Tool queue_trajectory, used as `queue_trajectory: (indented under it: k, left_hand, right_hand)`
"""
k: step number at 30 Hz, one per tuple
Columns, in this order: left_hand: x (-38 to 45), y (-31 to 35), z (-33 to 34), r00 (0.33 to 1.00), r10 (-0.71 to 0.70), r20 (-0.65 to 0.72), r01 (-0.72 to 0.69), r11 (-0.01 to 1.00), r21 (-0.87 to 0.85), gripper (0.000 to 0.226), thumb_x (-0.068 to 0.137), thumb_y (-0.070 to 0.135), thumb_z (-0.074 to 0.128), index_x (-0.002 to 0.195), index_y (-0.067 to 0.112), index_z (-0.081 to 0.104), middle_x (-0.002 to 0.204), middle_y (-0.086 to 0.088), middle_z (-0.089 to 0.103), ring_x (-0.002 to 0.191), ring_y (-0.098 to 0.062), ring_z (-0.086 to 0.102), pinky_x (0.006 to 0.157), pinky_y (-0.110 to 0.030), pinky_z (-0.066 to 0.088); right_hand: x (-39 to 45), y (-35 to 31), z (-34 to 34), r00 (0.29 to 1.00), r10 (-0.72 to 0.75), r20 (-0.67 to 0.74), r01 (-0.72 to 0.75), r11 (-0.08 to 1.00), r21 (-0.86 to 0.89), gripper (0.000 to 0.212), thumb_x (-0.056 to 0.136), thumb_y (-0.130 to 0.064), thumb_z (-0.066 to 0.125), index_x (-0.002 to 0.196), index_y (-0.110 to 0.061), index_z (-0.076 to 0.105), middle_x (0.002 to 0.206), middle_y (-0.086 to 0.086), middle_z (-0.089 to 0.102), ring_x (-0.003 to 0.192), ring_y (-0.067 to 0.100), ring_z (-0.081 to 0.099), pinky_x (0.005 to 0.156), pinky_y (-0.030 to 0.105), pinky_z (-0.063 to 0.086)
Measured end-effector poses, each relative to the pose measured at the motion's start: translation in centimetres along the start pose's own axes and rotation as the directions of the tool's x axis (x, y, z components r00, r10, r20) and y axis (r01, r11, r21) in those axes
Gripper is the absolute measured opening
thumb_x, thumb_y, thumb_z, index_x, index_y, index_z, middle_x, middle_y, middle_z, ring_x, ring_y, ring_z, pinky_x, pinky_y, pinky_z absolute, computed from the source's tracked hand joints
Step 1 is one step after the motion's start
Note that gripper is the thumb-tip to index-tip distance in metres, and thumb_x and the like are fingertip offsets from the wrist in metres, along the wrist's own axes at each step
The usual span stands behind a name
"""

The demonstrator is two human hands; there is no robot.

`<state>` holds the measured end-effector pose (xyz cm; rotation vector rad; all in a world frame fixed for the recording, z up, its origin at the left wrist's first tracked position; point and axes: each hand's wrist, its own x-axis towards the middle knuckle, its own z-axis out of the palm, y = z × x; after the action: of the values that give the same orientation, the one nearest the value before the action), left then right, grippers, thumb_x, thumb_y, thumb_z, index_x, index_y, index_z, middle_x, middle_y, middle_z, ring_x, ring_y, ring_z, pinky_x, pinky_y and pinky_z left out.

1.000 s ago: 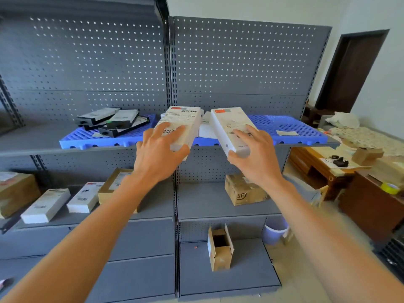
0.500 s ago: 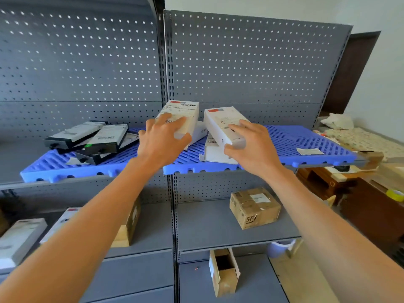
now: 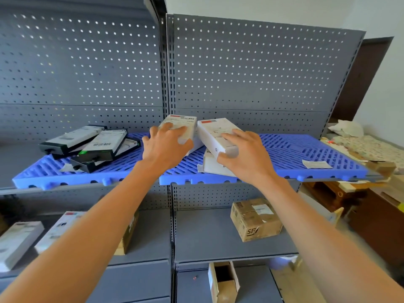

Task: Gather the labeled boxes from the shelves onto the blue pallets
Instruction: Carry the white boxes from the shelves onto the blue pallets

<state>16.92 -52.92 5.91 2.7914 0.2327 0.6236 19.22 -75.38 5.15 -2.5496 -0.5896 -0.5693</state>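
While both hands set down over the blue slatted plastic pallet [image 3: 284, 154], left hand [image 3: 162, 147] clasps one white labelled carton [image 3: 182, 127], right hand [image 3: 244, 156] another [image 3: 215, 136]; light, stiff, smooth, so pinch the long edges.

Matt perforated metal shelving [image 3: 251, 68], slatted blue plastic pallets [image 3: 306, 149].
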Motion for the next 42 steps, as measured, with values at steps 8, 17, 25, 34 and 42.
queue_trajectory:
  k: [8, 17, 25, 34, 42]
  left_hand:
    - [-1.0, 0.4, 0.2, 0.996, 0.032, -0.086, -0.028, 0.998, 0.054, 0.058, 0.097, 0.058, 0.048, 0.147, 0.028, 0.045, 0.158, -0.003, 0.035, 0.149, -0.032, 0.019, 0.108, -0.065, 0.028]
    - [-6.3, 2.7, -0.9, 0.971, 0.094, -0.218, -0.080, 0.994, 0.072, 0.042, 0.096, 0.044, 0.054, 0.133, 0.025, 0.059, 0.144, 0.000, 0.052, 0.135, -0.029, 0.040, 0.102, -0.054, 0.040]
    - [-13.3, 4.1, -1.1, 0.993, 0.038, -0.114, -0.033, 0.998, 0.047, 0.044, 0.099, 0.040, 0.054, 0.138, 0.023, 0.056, 0.135, 0.000, 0.061, 0.128, -0.027, 0.049, 0.099, -0.048, 0.041]
    - [-19.9, 1.5, -2.6, 0.995, -0.099, -0.006, 0.099, 0.993, 0.072, 0.043, 0.100, 0.045, 0.049, 0.140, 0.028, 0.055, 0.140, 0.000, 0.058, 0.127, -0.027, 0.053, 0.103, -0.048, 0.042]
    - [-26.2, -5.5, -4.8, 0.977, -0.211, 0.016, 0.209, 0.976, 0.060, 0.038, 0.099, 0.047, 0.050, 0.131, 0.029, 0.060, 0.131, 0.001, 0.064, 0.118, -0.026, 0.059, 0.098, -0.047, 0.049]
  right_hand:
    - [-0.9, -0.3, 0.0, 0.998, -0.065, 0.001, 0.065, 0.996, -0.057, 0.064, 0.095, -0.059, 0.050, 0.149, -0.026, 0.042, 0.159, -0.003, 0.029, 0.147, 0.023, 0.016, 0.105, 0.053, 0.039]
    - [-4.0, -0.4, -1.1, 0.990, -0.137, -0.046, 0.137, 0.991, -0.001, 0.054, 0.099, -0.039, 0.055, 0.149, -0.024, 0.041, 0.160, -0.003, 0.027, 0.147, 0.023, 0.017, 0.104, 0.052, 0.041]
    - [-8.5, -0.8, -1.0, 0.977, -0.207, -0.046, 0.211, 0.971, 0.114, 0.045, 0.097, -0.028, 0.059, 0.140, -0.018, 0.053, 0.149, -0.001, 0.046, 0.137, 0.025, 0.036, 0.101, 0.052, 0.045]
    - [-12.6, -3.6, 0.8, 0.967, -0.237, 0.097, 0.219, 0.961, 0.169, 0.041, 0.100, -0.030, 0.053, 0.140, -0.020, 0.055, 0.142, -0.003, 0.057, 0.136, 0.021, 0.043, 0.107, 0.046, 0.043]
    - [-16.4, -10.8, 5.0, 0.933, -0.283, 0.224, 0.241, 0.950, 0.197, 0.037, 0.100, -0.032, 0.055, 0.135, -0.023, 0.060, 0.138, -0.004, 0.060, 0.133, 0.023, 0.045, 0.105, 0.050, 0.043]
